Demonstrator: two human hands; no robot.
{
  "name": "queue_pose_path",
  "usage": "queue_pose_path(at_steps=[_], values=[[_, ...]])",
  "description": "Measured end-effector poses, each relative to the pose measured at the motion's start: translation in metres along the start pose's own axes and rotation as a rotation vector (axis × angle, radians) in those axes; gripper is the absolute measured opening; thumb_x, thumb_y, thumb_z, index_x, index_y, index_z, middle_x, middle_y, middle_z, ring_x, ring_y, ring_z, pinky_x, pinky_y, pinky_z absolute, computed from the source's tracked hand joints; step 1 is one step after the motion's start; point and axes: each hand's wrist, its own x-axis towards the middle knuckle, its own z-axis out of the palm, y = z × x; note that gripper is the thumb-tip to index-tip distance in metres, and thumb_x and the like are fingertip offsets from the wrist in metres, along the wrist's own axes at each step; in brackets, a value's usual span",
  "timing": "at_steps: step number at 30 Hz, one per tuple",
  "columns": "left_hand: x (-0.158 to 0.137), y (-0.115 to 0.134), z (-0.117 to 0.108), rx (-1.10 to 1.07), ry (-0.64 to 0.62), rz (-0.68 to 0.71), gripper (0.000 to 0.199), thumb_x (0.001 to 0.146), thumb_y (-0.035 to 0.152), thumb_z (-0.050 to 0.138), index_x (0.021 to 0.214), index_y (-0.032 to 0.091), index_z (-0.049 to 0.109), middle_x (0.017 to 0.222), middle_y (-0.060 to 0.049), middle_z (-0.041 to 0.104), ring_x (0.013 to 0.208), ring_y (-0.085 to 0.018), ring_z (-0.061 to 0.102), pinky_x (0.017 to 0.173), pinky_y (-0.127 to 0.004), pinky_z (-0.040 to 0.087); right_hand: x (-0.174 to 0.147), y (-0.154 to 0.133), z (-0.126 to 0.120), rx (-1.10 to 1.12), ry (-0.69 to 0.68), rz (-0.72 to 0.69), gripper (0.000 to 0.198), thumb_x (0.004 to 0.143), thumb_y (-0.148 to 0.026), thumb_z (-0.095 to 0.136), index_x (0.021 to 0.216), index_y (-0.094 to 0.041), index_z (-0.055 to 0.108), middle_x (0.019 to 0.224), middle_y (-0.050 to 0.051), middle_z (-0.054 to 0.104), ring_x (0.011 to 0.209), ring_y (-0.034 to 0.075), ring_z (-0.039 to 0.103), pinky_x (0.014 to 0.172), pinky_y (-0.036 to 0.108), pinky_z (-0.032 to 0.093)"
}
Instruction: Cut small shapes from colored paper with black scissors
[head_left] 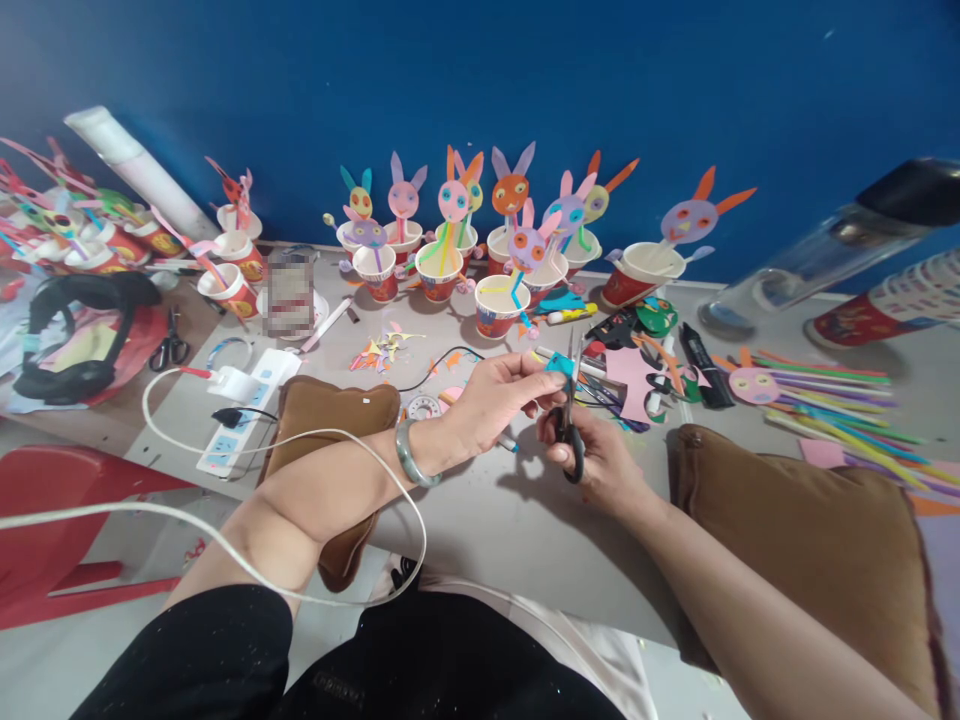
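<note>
Over the middle of the grey table, my left hand pinches a small piece of blue paper between thumb and fingers. My right hand is closed around the black handles of a pair of scissors. The scissor blades point away from me, up beside the blue paper; whether they touch it I cannot tell. Behind my hands stands a paper cup with a paper rabbit figure in it. A pink paper sheet with cut edges lies just right of the scissors.
Several more rabbit cups line the blue wall. Brown cushions lie on both sides. A power strip sits left, its white cable crossing over my left arm. Coloured strips, a black marker and a clear bottle are at right.
</note>
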Motion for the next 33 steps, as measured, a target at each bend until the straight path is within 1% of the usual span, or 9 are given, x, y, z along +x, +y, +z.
queue_pose_path(at_steps=[9, 14, 20, 25, 29, 33], values=[[-0.0002, 0.0005, -0.0004, 0.017, -0.009, -0.001, 0.038, 0.067, 0.047, 0.078, 0.067, 0.016, 0.056, 0.066, 0.001, 0.06, 0.064, -0.008, 0.051, 0.063, -0.027, 0.037, 0.0005, -0.0008, 0.0001, 0.002, -0.001, -0.018, 0.066, 0.073, -0.086, 0.053, 0.066, -0.021, 0.055, 0.066, 0.005, 0.057, 0.065, 0.02, 0.052, 0.057, 0.031, 0.04], [-0.0003, 0.0005, -0.0006, -0.006, -0.02, 0.005, 0.036, 0.067, 0.043, 0.079, 0.066, 0.016, 0.056, 0.065, 0.001, 0.06, 0.059, -0.008, 0.049, 0.062, -0.028, 0.038, 0.0007, -0.0009, 0.0001, 0.002, 0.0, -0.022, 0.068, 0.073, -0.088, 0.05, 0.066, -0.021, 0.054, 0.066, 0.005, 0.056, 0.063, 0.02, 0.051, 0.056, 0.032, 0.04], [-0.0015, 0.004, -0.0007, -0.012, -0.025, 0.009, 0.035, 0.066, 0.04, 0.082, 0.064, 0.016, 0.058, 0.063, 0.0, 0.061, 0.059, -0.008, 0.048, 0.062, -0.029, 0.037, -0.0001, -0.001, -0.0004, 0.009, 0.003, -0.018, 0.062, 0.075, -0.082, 0.055, 0.065, -0.021, 0.054, 0.067, 0.006, 0.059, 0.064, 0.02, 0.052, 0.057, 0.032, 0.041], [-0.0024, 0.0061, -0.0003, 0.016, -0.022, 0.009, 0.037, 0.066, 0.043, 0.082, 0.065, 0.016, 0.057, 0.063, 0.001, 0.06, 0.061, -0.008, 0.051, 0.063, -0.027, 0.038, -0.0003, 0.0002, -0.0001, 0.006, 0.004, -0.036, 0.058, 0.078, -0.077, 0.057, 0.064, -0.021, 0.052, 0.067, 0.006, 0.058, 0.065, 0.02, 0.052, 0.057, 0.032, 0.041], [-0.0022, 0.006, -0.001, 0.019, -0.029, 0.037, 0.037, 0.066, 0.044, 0.081, 0.066, 0.015, 0.058, 0.063, 0.002, 0.061, 0.059, -0.007, 0.05, 0.061, -0.026, 0.038, -0.0011, 0.003, -0.0005, 0.0, -0.002, -0.048, 0.053, 0.08, -0.072, 0.057, 0.065, -0.021, 0.053, 0.067, 0.005, 0.057, 0.065, 0.02, 0.051, 0.057, 0.032, 0.04], [-0.002, 0.006, -0.0024, 0.028, -0.033, 0.062, 0.035, 0.067, 0.043, 0.081, 0.066, 0.015, 0.059, 0.062, 0.001, 0.061, 0.06, -0.008, 0.052, 0.06, -0.026, 0.038, -0.0018, 0.0061, -0.0004, 0.004, -0.001, -0.062, 0.057, 0.081, -0.077, 0.054, 0.067, -0.021, 0.054, 0.067, 0.005, 0.057, 0.065, 0.02, 0.051, 0.058, 0.032, 0.04]])
